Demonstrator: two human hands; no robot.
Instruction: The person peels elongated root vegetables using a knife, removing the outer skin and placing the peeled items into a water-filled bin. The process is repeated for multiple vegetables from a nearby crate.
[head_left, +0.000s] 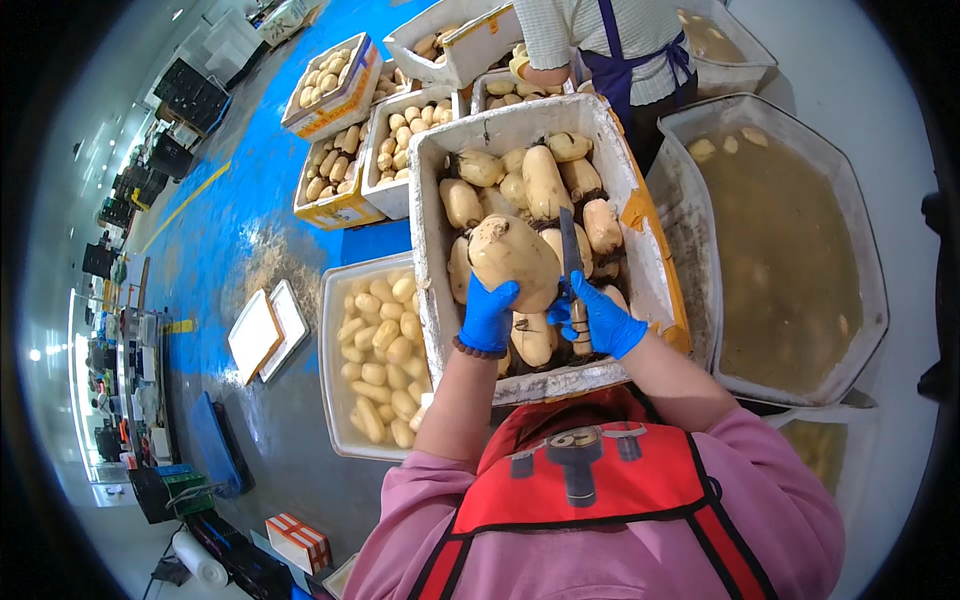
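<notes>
Both my hands wear blue gloves above a white foam box (429, 247) of lotus root segments. My left hand (487, 311) holds a large, pale lotus root segment (517, 262) from below and the left. In my right hand (600, 319) is a knife (571, 247) with a dark blade and a worn wooden handle; the blade points away from me, just right of the large segment. More segments with dark nodes, such as a long one (544, 184), lie in the box beneath and beyond my hands.
Left stands a white tub (327, 360) of peeled-looking segments in liquid. Further foam boxes (330, 94) of lotus root are ahead. At right is a large tub (874, 277) of murky water. A co-worker (637, 45) in a purple apron stands ahead. Foam lids (255, 336) lie on the floor.
</notes>
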